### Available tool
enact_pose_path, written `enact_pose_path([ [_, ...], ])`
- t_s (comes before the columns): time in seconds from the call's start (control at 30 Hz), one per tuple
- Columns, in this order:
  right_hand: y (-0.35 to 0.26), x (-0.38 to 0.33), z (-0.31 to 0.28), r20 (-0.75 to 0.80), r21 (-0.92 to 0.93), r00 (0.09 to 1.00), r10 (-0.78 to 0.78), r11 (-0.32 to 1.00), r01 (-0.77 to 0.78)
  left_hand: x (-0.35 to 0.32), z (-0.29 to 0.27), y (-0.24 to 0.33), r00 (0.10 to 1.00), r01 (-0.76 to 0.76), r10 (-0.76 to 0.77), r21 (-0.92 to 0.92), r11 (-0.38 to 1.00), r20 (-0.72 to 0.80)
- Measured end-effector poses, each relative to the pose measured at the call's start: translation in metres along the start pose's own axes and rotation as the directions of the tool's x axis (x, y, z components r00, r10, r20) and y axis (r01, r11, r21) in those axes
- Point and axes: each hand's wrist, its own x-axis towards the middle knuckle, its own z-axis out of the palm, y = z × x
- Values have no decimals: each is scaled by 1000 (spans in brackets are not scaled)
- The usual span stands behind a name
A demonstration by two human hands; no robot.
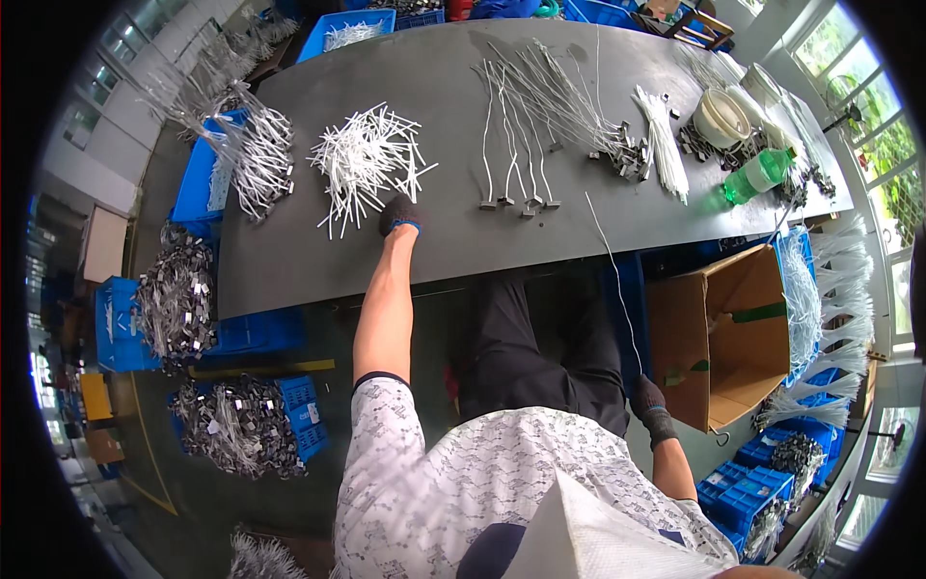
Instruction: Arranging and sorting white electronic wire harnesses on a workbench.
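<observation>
My left hand (399, 214), in a dark glove, reaches out over the grey table (289, 261) and touches the near edge of a loose pile of short white cords (367, 159). Whether its fingers close on a cord I cannot tell. My right hand (648, 398), also gloved, hangs low beside my leg and pinches the end of a long thin white cord (608, 256) that runs up onto the table. Further along lie several white cords with small metal end pieces (516, 135), fanned in a row.
A bundle of white ties (664, 145), a green bottle (757, 176) and white bowls (721, 118) sit at the table's right end. An open cardboard box (733, 333) stands by my right leg. Blue crates (121, 323) heaped with metal clips line the left floor.
</observation>
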Motion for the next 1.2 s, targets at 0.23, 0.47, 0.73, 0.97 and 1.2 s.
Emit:
enact_pose_path([
  [0.23,13,16,1,14,-17,999,-42,999,42,10,11,-18,995,86,-64,-314,946,81],
  [0.47,34,27,38,-5,117,994,-106,987,105,-34,30,2,826,541,49,-763,-354,562],
  [0.73,-105,49,-70,-290,101,839,-460,857,505,-135,25,192,874,486,261,-706,-515,411],
  [0.97,-74,51,-64,-225,-42,873,-433,899,435,-147,-37,239,991,27,-98,-845,-533,93],
  [1.2,-74,36,-59,-190,33,916,-354,930,366,-160,-53,243,978,-207,-121,-896,-393,-173],
])
